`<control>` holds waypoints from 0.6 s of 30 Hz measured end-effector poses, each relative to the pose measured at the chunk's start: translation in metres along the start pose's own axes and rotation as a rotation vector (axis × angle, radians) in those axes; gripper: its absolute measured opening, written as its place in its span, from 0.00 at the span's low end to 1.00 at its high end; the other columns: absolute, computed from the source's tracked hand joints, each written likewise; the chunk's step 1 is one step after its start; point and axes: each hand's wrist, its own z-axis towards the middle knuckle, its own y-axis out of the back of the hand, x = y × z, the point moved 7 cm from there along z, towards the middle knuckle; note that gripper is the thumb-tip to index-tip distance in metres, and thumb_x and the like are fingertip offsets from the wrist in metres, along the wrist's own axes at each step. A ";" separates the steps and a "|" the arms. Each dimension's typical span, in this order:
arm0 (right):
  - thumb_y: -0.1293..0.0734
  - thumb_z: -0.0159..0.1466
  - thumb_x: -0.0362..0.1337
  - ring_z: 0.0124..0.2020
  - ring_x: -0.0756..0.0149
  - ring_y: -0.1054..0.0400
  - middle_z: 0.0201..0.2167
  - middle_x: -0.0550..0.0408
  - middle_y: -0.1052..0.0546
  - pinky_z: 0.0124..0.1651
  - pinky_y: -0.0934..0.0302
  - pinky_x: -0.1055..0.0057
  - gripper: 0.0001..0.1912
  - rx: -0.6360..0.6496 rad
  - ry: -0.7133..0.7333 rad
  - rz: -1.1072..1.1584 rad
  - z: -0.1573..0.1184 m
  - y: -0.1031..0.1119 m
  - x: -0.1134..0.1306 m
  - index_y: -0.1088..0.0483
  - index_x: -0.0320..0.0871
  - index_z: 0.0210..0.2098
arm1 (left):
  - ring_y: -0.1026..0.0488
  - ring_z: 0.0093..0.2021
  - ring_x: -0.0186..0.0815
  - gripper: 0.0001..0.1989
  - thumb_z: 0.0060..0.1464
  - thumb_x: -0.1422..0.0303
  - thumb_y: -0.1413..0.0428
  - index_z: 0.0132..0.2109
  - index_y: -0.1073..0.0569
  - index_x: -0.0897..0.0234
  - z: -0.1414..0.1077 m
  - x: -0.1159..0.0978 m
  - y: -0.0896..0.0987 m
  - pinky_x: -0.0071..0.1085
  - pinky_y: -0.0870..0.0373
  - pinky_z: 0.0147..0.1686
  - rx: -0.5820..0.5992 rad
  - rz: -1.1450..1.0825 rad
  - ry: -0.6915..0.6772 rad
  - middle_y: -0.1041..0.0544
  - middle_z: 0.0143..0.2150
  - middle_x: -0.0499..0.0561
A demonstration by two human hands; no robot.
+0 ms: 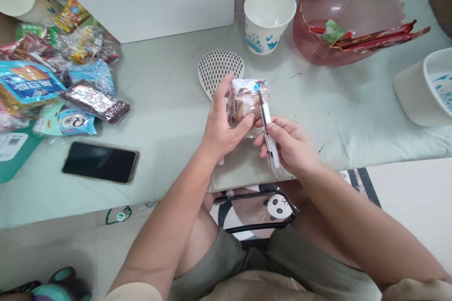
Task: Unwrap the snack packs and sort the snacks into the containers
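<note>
My left hand (226,124) is closed around a clear-wrapped snack packet (243,101), with the thumb pressed on its front. Through the wrapper something brown shows, with blue and red print near the top. In my right hand (287,143) is a white utility knife (270,138), pinched between thumb and fingers. Its dark blade points up and lies against or just in front of the packet's right side; I cannot tell whether it cuts the film. Behind the packet, a white perforated fly swatter (219,68) lies on the cloth-covered table, partly hidden by my left hand.
Wrapped snacks (97,101) are heaped at the left, above a black phone (100,162). A paper cup (268,21) and a red translucent basket (314,47) with red packets stand at the back. A white tub (413,96) is at the right. A white box (158,0) borders the back.
</note>
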 end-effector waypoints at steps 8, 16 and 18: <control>0.23 0.54 0.58 0.18 0.73 0.31 0.25 0.55 0.20 0.20 0.34 0.76 0.25 -0.002 -0.051 0.007 0.000 -0.002 -0.006 0.25 0.42 0.33 | 0.31 0.59 0.46 0.19 0.60 0.49 0.40 0.53 0.24 0.50 0.001 -0.013 0.001 0.47 0.33 0.64 0.061 0.203 -0.206 0.27 0.55 0.54; 0.23 0.53 0.57 0.18 0.73 0.30 0.24 0.55 0.20 0.20 0.33 0.76 0.24 0.000 -0.072 -0.006 -0.002 -0.006 -0.011 0.25 0.42 0.31 | 0.30 0.60 0.45 0.18 0.59 0.48 0.38 0.48 0.24 0.53 0.002 -0.011 0.007 0.43 0.30 0.61 -0.040 0.148 -0.122 0.26 0.52 0.54; 0.23 0.54 0.57 0.18 0.73 0.30 0.24 0.55 0.20 0.21 0.33 0.76 0.24 0.006 -0.074 -0.021 -0.002 -0.008 -0.013 0.25 0.42 0.31 | 0.30 0.61 0.46 0.18 0.58 0.49 0.37 0.48 0.25 0.53 0.002 -0.007 0.009 0.43 0.30 0.61 -0.072 0.098 -0.075 0.26 0.53 0.53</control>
